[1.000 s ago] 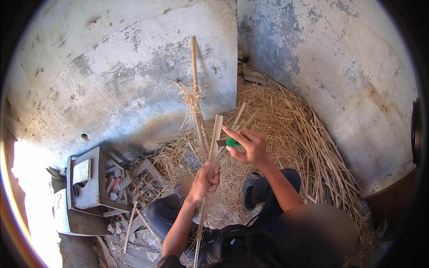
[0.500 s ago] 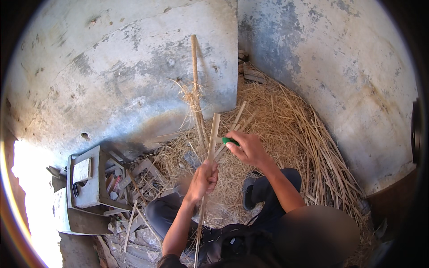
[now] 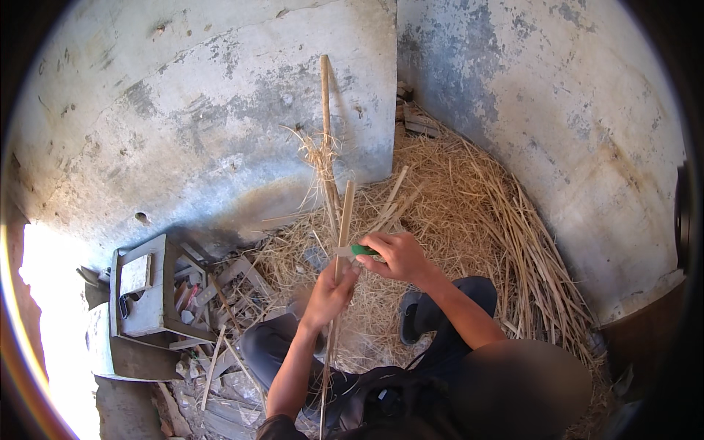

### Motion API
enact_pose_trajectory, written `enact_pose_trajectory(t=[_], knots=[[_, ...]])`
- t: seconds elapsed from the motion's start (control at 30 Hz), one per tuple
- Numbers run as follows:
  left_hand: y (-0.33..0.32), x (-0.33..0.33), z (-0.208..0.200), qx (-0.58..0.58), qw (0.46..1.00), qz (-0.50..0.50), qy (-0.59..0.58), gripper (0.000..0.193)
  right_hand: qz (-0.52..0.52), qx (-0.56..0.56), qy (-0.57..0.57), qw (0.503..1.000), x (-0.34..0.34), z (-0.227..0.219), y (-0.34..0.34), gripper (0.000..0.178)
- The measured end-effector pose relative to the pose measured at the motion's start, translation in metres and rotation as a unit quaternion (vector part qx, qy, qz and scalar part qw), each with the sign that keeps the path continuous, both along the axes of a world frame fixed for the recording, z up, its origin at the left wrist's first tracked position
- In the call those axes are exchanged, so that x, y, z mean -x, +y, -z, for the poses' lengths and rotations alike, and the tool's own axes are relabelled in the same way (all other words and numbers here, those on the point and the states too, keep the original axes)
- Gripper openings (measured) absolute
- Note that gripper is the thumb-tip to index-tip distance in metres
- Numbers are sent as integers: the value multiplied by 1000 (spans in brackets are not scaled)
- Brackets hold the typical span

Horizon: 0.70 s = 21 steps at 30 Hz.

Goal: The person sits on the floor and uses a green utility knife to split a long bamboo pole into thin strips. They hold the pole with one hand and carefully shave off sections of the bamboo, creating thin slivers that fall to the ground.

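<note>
While the left hand (image 3: 331,292) grips a long pale strip (image 3: 347,213) that runs from between the person's legs toward the far wall (image 3: 205,132), the right hand (image 3: 396,258) clasps a green-handled knife (image 3: 363,250), its blade lying across the strip just beyond the left hand. Scraping or trimming appears to be under way, though the depth of any cut cannot be told. Another stroke would call for a firm left grip, fingers clear of the blade. Straw (image 3: 447,191) spreads at far right.
</note>
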<state>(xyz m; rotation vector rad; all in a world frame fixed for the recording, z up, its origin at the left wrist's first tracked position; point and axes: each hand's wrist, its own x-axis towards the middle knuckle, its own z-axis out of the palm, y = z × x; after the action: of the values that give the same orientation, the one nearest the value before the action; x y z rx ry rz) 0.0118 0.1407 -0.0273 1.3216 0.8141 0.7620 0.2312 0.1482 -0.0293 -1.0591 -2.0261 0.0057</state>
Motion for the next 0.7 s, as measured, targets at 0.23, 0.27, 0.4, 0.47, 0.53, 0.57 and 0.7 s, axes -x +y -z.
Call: enact_pose_trajectory(t=[0.23,0.27,0.4,0.47,0.53,0.57,0.7], knots=[[1,-4,11,-214,964,-101,117,17,28,-37,-41,998,1,4,4,29],[1,-5,11,-223,961,-103,123,17,33,-39,-43,998,1,3,4,29],[-1,-6,7,-249,951,-113,143,16,42,-59,-35,997,3,1,4,28],[-1,-6,7,-255,949,-117,143,15,46,-60,-42,996,2,2,4,28],[0,-7,10,-263,947,-121,138,15,56,-55,-44,996,1,1,4,28],[-1,-6,10,-254,947,-120,155,16,64,-50,-42,996,0,1,4,28],[-12,-9,7,-240,947,-102,187,20,147,-41,22,988,-21,-8,17,34]])
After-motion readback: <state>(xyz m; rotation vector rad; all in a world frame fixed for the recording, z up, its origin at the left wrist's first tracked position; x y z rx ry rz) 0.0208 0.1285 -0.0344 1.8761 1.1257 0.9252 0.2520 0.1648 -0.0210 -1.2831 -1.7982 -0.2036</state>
